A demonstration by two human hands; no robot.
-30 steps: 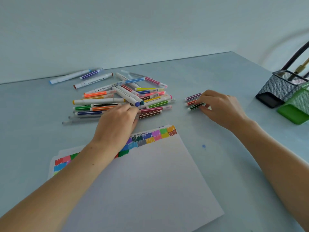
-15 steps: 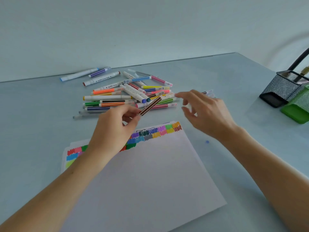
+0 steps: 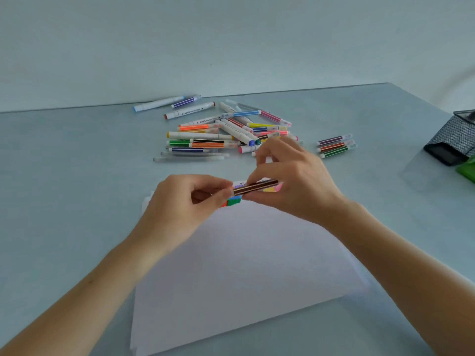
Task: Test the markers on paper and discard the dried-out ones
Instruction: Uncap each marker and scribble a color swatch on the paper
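Pale blue-grey table under a plain wall, and we hold one brown-striped marker between both hands above the paper.

Our left hand is curled, knuckles up, fingers and thumb pinched shut around the marker's left end, which is hidden inside the grip. Our right hand arches over from the right, thumb and forefinger closed on the barrel's right part, the other fingers lifted and spread. The marker lies nearly level between the two pinches, over the strip of coloured test swatches at the paper's far edge. Beyond our fingertips sits the loose marker pile; three markers lie apart, beyond our right hand.
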